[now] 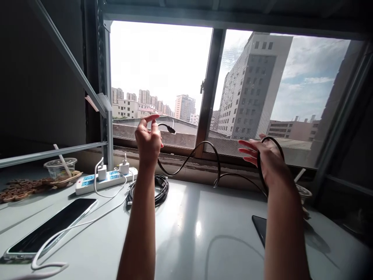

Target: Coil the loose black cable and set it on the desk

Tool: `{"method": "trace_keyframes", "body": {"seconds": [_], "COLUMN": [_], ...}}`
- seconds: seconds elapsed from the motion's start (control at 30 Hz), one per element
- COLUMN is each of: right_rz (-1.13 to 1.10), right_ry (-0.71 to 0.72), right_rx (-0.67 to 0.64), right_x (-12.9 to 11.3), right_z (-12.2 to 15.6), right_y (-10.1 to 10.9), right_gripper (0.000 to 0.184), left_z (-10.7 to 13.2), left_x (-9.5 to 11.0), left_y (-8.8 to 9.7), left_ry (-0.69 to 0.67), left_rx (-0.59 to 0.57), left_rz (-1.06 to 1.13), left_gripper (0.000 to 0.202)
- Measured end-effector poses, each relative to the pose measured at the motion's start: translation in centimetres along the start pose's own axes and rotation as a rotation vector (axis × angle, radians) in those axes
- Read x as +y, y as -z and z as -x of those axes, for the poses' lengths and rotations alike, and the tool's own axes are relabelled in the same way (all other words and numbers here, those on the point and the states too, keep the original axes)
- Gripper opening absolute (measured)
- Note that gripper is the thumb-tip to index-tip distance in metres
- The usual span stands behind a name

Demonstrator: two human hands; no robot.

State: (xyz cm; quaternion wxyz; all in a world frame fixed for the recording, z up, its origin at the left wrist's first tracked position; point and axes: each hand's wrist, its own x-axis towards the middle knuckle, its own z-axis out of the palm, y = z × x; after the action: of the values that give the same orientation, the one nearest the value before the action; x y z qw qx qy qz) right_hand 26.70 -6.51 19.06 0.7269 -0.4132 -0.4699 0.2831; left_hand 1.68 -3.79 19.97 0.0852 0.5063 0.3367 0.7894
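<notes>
My left hand (pixel 148 138) is closed in a pinch on a thin black cable (pixel 219 163) near one end. The cable's connector (pixel 171 130) sticks out to the right of the fingers. From there the cable sags in a wavy curve through the air towards my right hand (pixel 266 155). A loop of it passes around that hand, which bears it with the fingers spread and pointing left; the thumb's hold is not plain. Both hands are raised above the table (pixel 186 233), before the window. Behind my left forearm lies a coiled black cable (pixel 161 190).
At left are a white power strip (pixel 109 179) with chargers plugged in, a phone (pixel 52 225) under a white cord, and a lidded cup (pixel 61 167) with a straw. A dark flat device (pixel 258 227) and another cup (pixel 303 190) are partly behind my right forearm. Metal shelf posts (pixel 109 136) frame the window.
</notes>
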Motion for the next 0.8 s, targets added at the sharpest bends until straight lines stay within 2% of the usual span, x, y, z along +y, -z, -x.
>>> {"method": "trace_keyframes", "body": {"seconds": [0.13,0.27,0.33,0.47,0.57,0.6,0.63,0.67,0.7,0.8], "right_rz": [-0.022,0.036,0.001,0.028,0.117,0.128,0.131,0.127,0.121,0.08], "right_ry": [-0.066,-0.193,-0.211,-0.165,-0.124,-0.086,-0.037,0.011,0.05,0.084], "right_rx": [-0.211,-0.422,-0.5,-0.518,-0.44,-0.393,-0.347,-0.312,-0.292,-0.328], "right_x": [0.8,0.7,0.5,0.0,-0.3,-0.2,-0.2,-0.1,-0.1,0.0], "right_z": [0.3,1.2,1.6,1.7,1.6,1.5,1.5,1.4,1.4,1.5], "right_y": [-1.4,-2.6,-3.0,-3.1,-3.0,-2.9,-2.9,-2.8,-2.8,-2.8], "right_gripper": [0.064,0.068,0.064,0.036,0.032,0.031,0.031,0.033,0.035,0.042], "left_z": [0.8,1.7,2.1,2.5,2.5,2.5,2.4,2.4,2.3,2.7], "left_x": [0.6,1.7,2.0,2.1,2.2,2.4,2.5,2.8,3.1,3.9], "left_y": [-1.3,-2.2,-2.6,-3.1,-3.2,-3.1,-2.9,-2.7,-2.6,-2.3], "left_ry": [-0.047,-0.103,-0.135,-0.186,-0.182,-0.159,-0.114,-0.046,0.044,0.334], "left_rx": [-0.098,-0.124,-0.107,0.037,0.202,0.217,0.184,0.098,-0.038,-0.554], "left_rz": [0.105,0.145,0.149,0.151,0.195,0.206,0.209,0.199,0.178,0.103], "left_gripper": [0.022,0.018,0.016,0.015,0.015,0.016,0.018,0.021,0.026,0.04]}}
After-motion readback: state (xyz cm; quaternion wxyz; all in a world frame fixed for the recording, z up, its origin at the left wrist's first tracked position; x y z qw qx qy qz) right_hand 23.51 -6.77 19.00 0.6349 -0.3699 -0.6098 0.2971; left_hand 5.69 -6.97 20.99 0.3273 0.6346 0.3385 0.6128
